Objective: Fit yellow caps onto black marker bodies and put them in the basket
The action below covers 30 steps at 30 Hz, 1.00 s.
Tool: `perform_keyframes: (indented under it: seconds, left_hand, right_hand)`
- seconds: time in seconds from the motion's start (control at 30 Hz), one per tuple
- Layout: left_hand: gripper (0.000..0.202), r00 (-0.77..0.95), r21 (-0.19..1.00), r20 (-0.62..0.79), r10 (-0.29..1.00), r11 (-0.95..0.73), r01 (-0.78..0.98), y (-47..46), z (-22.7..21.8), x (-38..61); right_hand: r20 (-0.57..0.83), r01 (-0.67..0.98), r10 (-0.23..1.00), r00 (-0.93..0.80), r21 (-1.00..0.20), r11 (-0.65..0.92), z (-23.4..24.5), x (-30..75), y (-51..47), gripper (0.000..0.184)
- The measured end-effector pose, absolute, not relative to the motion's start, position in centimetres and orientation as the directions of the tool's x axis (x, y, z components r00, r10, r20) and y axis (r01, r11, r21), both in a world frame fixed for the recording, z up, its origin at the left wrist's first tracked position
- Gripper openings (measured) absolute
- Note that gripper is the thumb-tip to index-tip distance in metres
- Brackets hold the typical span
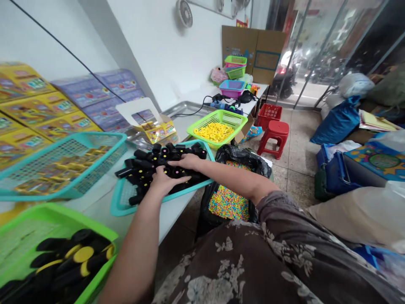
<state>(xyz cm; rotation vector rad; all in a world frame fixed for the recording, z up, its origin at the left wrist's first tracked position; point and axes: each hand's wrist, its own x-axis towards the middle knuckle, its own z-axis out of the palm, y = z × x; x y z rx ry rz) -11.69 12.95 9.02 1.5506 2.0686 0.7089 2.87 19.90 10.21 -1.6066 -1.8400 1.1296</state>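
A turquoise basket (118, 198) holds a heap of black cylindrical pieces (142, 164), many with a small yellow or pink dot on the end. Over the front of the heap is my left hand (162, 182), its thumb stretched out to the right and its fingertips among the pieces. My right hand (187, 162) lies across the middle of the same heap with its fingers extended to the left. Both hands touch the black pieces, and neither visibly grips one. Some fingertips are hidden between pieces.
Nearby are a green basket (71, 216) of larger black-and-yellow pieces, a turquoise basket (84, 137) of yellow packets, and a lime basket (242, 122) of yellow parts. A black-lined bin (210, 190) of coloured beads stands beside the table. A red stool (279, 126) is beyond.
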Motion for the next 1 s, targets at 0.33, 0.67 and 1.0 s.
perform_keyframes:
  seconds: [0.33,0.67,1.0]
  left_hand:
    - [0.099,-0.401,0.894,-0.034,0.915,0.207,0.397,12.4,8.1,-10.2]
    - [0.081,-0.436,0.901,0.256,0.863,-0.05,0.43,11.3,8.6,-7.5]
    - [0.072,0.016,0.707,0.637,0.771,-0.592,0.385,6.9,9.4,2.3]
  right_hand:
    - [-0.128,0.352,0.989,-0.073,-0.931,-0.095,8.3,1.5,19.2,0.033]
    - [0.119,0.17,0.993,-0.008,-0.978,0.118,9.2,1.8,17.9,0.046]
    - [0.57,0.534,0.81,0.136,-0.731,0.425,9.4,15.0,9.7,0.054]
